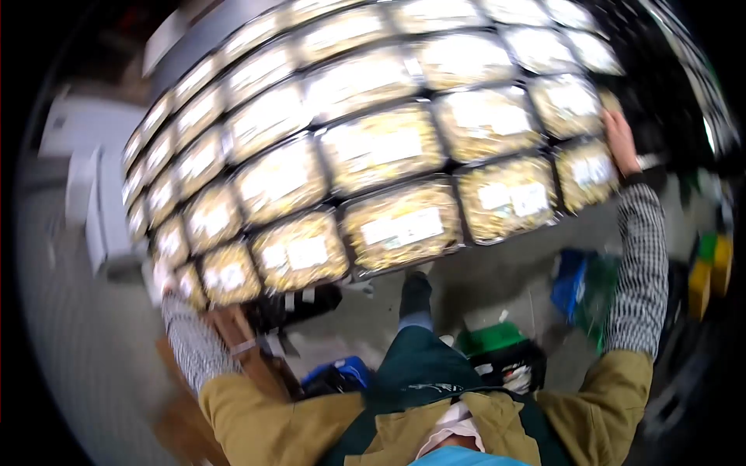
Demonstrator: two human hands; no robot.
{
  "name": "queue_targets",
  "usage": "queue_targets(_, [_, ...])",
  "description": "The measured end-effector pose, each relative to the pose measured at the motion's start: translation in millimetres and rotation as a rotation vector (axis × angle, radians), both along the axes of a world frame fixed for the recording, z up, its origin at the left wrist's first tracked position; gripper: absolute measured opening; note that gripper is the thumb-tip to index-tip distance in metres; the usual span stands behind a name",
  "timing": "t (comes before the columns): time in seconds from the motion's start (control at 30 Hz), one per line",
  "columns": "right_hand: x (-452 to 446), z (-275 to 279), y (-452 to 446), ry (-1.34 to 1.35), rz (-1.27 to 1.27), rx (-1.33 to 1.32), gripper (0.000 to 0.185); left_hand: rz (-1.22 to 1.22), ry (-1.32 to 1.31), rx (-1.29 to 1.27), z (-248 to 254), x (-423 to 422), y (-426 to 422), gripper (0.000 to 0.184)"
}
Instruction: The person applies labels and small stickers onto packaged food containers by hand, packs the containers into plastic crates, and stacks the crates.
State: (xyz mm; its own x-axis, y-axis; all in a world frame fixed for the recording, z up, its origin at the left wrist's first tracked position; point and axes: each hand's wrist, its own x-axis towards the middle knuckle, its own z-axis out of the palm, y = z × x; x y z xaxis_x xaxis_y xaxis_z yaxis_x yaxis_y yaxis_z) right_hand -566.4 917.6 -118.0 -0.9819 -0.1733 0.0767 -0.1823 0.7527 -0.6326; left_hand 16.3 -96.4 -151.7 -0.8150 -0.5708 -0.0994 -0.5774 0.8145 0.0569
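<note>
Between my hands spans a wide load of food packs [400,225], set in close rows. Each is a black plastic tray under shiny clear film, with yellowish, shredded-looking contents and white labels; glare washes out the far ones. My right hand [620,141] grips the right edge of the load, its fingers partly out of sight. At the near left corner, my left hand [164,277] holds on beside a small-looking pack, blurred and mostly hidden. Whatever carries the packs underneath is covered by them.
Below the load is a grey floor [350,326]. Cardboard boxes [186,423] stand at lower left, and white boxes [97,210] farther left. A blue bag [338,374], a green-topped black container [497,353] and a blue bin [571,283] lie around my legs. Dark racking [691,70] rises at right.
</note>
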Motion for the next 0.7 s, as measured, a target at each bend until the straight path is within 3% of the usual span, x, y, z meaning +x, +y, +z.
queue_targets(0.03, [0.5,6.5,1.3,0.054,0.014,0.016,0.033,0.021,0.038,-0.097,32.5,-33.0,56.8,0.044])
queue_targets(0.07, [5.6,19.1,-0.3,0.095,0.010,0.002,0.029,0.549,0.241,0.034,20.4,-20.7,43.5,0.051])
queue_targets(0.1, [8.6,28.9,-0.3,0.214,0.017,0.009,0.026,0.455,0.174,-0.009,-4.8,6.8,-17.8,0.062])
queue_targets(0.13, [11.3,33.1,5.0,0.323,0.033,0.013,0.024,0.520,-0.013,-0.095,19.8,-2.1,4.8,0.063])
queue_targets(0.2, [37.7,62.8,13.8,0.479,-0.032,0.118,0.021,0.610,0.215,-0.100,53.2,-3.6,31.9,0.063])
queue_targets(0.27, [83.6,108.8,19.3,0.512,-0.187,0.206,0.015,0.607,0.116,-0.094,108.9,-8.7,48.4,0.063])
queue_targets(0.3, [109.8,123.4,33.0,0.560,-0.167,0.226,0.014,0.505,0.020,-0.350,127.4,-4.6,49.8,0.057])
queue_targets(0.33, [136.4,132.3,51.3,0.606,-0.148,0.246,0.014,0.454,0.018,-0.446,148.0,5.7,49.6,0.053])
queue_targets(0.4, [203.9,143.2,95.6,0.591,-0.215,0.314,0.012,0.350,0.068,-0.505,182.6,29.1,57.1,0.046])
queue_targets(0.47, [289.3,149.3,142.9,0.346,-0.230,0.454,0.013,0.253,0.073,-0.544,193.7,43.6,88.3,0.042])
queue_targets(0.53, [384.6,111.3,210.3,0.370,-0.150,0.393,0.020,0.151,0.033,-0.574,168.2,74.9,144.4,0.042])
queue_targets(0.6, [491.0,84.6,242.9,-0.005,-0.286,0.270,0.021,0.049,-0.037,-0.559,130.0,108.5,211.6,0.041])
queue_targets(0.7, [671.7,0.5,299.6,-0.291,-0.342,0.320,0.020,-0.110,-0.148,-0.507,68.6,159.0,322.9,0.041])
